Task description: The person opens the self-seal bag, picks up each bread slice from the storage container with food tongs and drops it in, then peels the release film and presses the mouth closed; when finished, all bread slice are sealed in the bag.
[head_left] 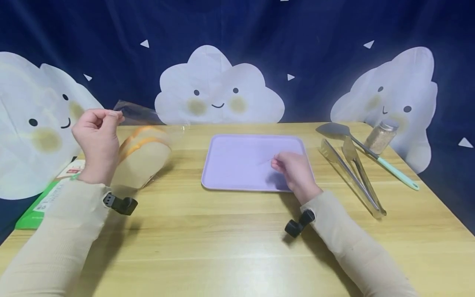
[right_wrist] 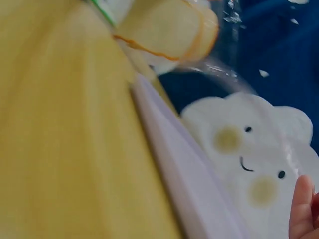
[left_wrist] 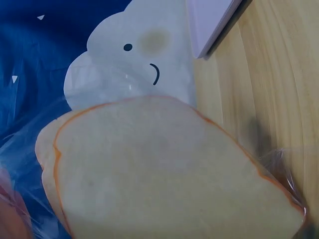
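My left hand [head_left: 98, 136] pinches the top edge of a clear plastic bag [head_left: 137, 112] and holds it up at the left of the table. Inside the bag are bread slices [head_left: 142, 163] with orange-brown crusts. They fill much of the left wrist view, one bread slice [left_wrist: 164, 164] facing the camera. Above the right part of a lilac tray [head_left: 237, 163], my right hand [head_left: 295, 171] has its thumb and fingers together on a thin, see-through strip [head_left: 265, 161]. In the right wrist view only a fingertip or two [right_wrist: 302, 204] shows.
Right of the tray lie metal tongs [head_left: 350, 177] and a grey spatula [head_left: 393, 167] with a mint handle. A shaker jar [head_left: 382, 135] of pale grains stands behind them. Under the left forearm is a green and white package [head_left: 46, 202]. A dark cloud-print curtain [head_left: 252, 29] hangs behind the table.
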The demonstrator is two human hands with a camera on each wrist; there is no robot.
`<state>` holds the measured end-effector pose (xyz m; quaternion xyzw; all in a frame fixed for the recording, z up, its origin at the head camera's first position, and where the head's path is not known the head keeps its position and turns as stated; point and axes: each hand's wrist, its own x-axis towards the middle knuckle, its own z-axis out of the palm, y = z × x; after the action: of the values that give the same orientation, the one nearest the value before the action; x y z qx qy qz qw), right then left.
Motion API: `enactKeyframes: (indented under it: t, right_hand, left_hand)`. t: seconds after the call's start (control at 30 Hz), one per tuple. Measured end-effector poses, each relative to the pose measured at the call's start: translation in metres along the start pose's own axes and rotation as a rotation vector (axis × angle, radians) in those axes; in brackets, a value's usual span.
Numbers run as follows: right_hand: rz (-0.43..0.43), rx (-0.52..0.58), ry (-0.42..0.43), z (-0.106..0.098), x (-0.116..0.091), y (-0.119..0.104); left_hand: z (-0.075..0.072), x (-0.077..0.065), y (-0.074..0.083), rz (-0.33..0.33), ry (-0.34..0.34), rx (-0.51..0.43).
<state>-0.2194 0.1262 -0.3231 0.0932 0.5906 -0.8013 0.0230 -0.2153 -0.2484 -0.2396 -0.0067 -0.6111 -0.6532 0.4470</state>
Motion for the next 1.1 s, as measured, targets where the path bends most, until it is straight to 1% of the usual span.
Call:
enactKeyframes:
  t: [0.07,0.13,0.33,0.43,0.53,0.6,0.73,0.97,1.1]
  right_hand:
    - [0.003,-0.030,-0.002,-0.001,-0.009,0.003]
    - [0.012,-0.075,-0.012,-0.004,-0.017,0.007]
    - [0.029,-0.192,-0.110,-0.019,-0.036,0.016]
    - [0.039,-0.274,-0.151,-0.028,-0.039,0.018]
    - [0.058,-0.382,-0.186,-0.036,-0.040,0.017]
    - [0.061,-0.461,-0.212,-0.040,-0.041,0.015]
    - [0.053,-0.560,-0.260,-0.046,-0.042,0.011]
    - [0.046,-0.623,-0.306,-0.063,-0.044,0.004]
    - [0.025,-0.623,-0.341,-0.074,-0.045,0.000]
  left_hand:
    - [0.001,-0.001,0.001,0.001,-0.011,0.022]
    - [0.001,-0.003,0.001,0.002,-0.021,0.025]
    - [0.002,-0.006,0.001,-0.018,-0.023,-0.024]
    - [0.003,-0.007,0.000,-0.038,-0.020,-0.073]
    - [0.005,-0.008,-0.001,-0.047,-0.025,-0.109]
    - [0.005,-0.009,-0.002,-0.045,-0.031,-0.105]
    - [0.007,-0.009,-0.001,-0.036,-0.039,-0.102]
    - [0.007,-0.010,-0.001,-0.036,-0.041,-0.093]
    - [0.007,-0.010,-0.001,-0.034,-0.042,-0.093]
